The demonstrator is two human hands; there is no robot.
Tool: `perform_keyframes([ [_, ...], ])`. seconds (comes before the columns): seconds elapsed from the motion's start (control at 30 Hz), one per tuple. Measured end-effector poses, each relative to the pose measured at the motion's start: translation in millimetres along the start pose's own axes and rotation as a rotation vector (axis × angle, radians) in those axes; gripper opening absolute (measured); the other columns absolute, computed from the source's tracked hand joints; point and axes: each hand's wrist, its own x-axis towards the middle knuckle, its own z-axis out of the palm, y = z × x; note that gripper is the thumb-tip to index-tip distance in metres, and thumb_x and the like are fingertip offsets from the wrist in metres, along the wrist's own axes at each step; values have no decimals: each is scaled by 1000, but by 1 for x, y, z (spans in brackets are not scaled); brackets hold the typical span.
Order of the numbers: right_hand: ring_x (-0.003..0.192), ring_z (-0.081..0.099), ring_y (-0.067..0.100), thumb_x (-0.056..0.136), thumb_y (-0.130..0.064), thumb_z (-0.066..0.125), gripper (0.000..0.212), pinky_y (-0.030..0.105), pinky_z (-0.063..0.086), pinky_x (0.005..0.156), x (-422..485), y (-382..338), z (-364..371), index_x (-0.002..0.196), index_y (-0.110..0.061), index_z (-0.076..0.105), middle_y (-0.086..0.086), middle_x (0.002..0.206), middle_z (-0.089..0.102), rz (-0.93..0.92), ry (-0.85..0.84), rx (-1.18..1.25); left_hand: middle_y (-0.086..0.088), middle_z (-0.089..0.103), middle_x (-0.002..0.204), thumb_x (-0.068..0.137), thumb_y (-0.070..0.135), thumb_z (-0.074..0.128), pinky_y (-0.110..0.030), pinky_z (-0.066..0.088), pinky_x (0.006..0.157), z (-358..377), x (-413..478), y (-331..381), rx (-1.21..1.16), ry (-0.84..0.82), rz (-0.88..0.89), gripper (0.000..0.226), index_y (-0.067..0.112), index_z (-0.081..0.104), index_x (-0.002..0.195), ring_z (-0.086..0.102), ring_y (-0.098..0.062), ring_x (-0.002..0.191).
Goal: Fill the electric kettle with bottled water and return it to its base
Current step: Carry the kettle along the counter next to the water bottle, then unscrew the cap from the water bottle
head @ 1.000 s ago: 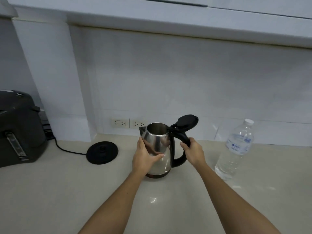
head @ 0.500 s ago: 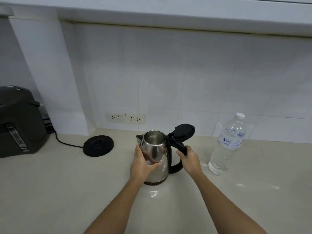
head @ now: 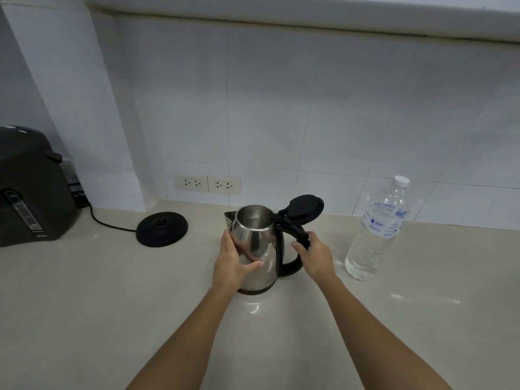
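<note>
A steel electric kettle stands upright on the pale countertop, its black lid flipped open to the right. My left hand wraps the kettle's left side. My right hand grips the black handle. The round black base lies to the kettle's left, with its cord running left. A clear water bottle with a white cap on stands to the right of the kettle, apart from my right hand.
A dark hot-water dispenser sits at the far left against the wall. Two wall sockets are set in the white tiles behind the kettle. A white overhang runs above the tiles.
The view has tilted and shifted, so everything sits a little differently in the frame. Both hands hold the kettle as before; it stays on the counter.
</note>
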Motion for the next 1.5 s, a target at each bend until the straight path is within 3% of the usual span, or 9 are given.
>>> perform_keyframes([
  [0.27,102,60,28,93,-25,56,34,30,44,81,-4,0,-5,125,-14,53,10,112,65,52,-74,-63,-6,16,159,68,49,82,-36,37,109,-2,0,0,79,-12,3,125,12,0,154,34,-25,141],
  [0.47,112,59,29,93,-16,49,45,35,46,96,-22,-3,-17,137,-19,47,9,129,62,64,-100,-72,-12,24,147,66,53,81,-37,43,102,-6,1,5,154,-12,-33,125,11,3,154,36,-29,132],
  [0.67,132,45,27,95,-22,49,57,34,35,108,-43,-5,-38,149,-18,31,5,146,47,57,-86,-230,-12,34,139,76,40,77,-39,48,94,-6,-18,14,109,85,1,97,10,22,150,42,-30,124],
  [0.8,132,45,28,95,-16,49,52,34,35,107,-51,-8,-60,145,-13,37,8,145,48,41,42,-244,-13,45,130,87,14,65,-41,49,94,-1,-40,20,53,205,164,61,10,40,142,48,-29,118],
  [0.9,132,45,27,94,-12,48,49,36,36,108,-52,-12,-81,142,-12,41,8,143,50,27,117,-243,-13,53,122,85,4,62,-39,49,92,6,-53,32,-2,184,403,48,6,54,132,55,-28,109],
  [1.0,131,45,26,93,-13,48,47,37,37,107,-47,-17,-108,140,-12,45,7,142,51,-5,206,-255,-8,56,119,84,-1,59,-34,49,94,17,-55,51,-17,102,621,43,7,59,126,57,-24,109],
  [1.13,126,49,28,93,-13,46,44,39,42,100,-34,-22,-144,136,-15,49,7,140,52,-50,323,-300,-3,55,122,86,2,54,-29,48,91,42,-53,78,-3,2,733,43,10,57,128,56,-19,110],
  [1.3,129,44,24,92,-9,45,43,37,42,97,-8,-22,-183,135,-11,49,4,144,46,-162,398,-372,3,51,129,90,7,52,-23,43,95,85,-41,109,-36,-110,659,45,15,49,134,53,-13,117],
  [1.5,131,42,21,94,-14,44,45,38,44,96,39,-12,-223,139,-14,45,1,145,42,-221,336,-478,3,40,143,91,23,58,-30,41,102,139,-16,149,-22,-230,444,62,17,31,146,44,-15,132],
])
